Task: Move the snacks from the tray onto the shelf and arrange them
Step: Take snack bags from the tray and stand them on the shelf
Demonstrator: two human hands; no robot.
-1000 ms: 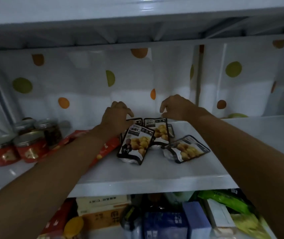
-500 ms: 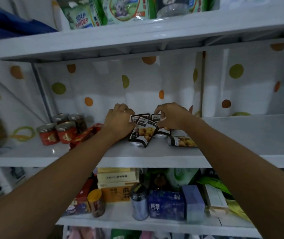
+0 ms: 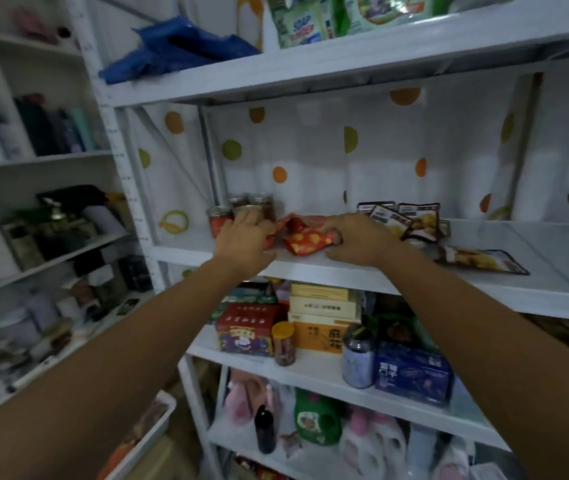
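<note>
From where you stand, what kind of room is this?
Likely a home storeroom or pantry: white shelving holds red snack packets, jars and food boxes, with soap powder bags higher up.

The white shelf [image 3: 345, 271] is taken left to right. A cluster of small jars [image 3: 219, 218] with red labels is packed into the back left corner. Just beside them, close to the front edge, red dotted packets [image 3: 307, 239] are bunched and crumpled together. Along the back edge, near the middle, several dark snack packets [image 3: 414, 220] are propped upright and overlapping, leaned against the dotted sheet [image 3: 310, 161] behind. Further right, one flat dark packet [image 3: 484, 261] is laid on its back near the front edge, apart from the rest.
</note>
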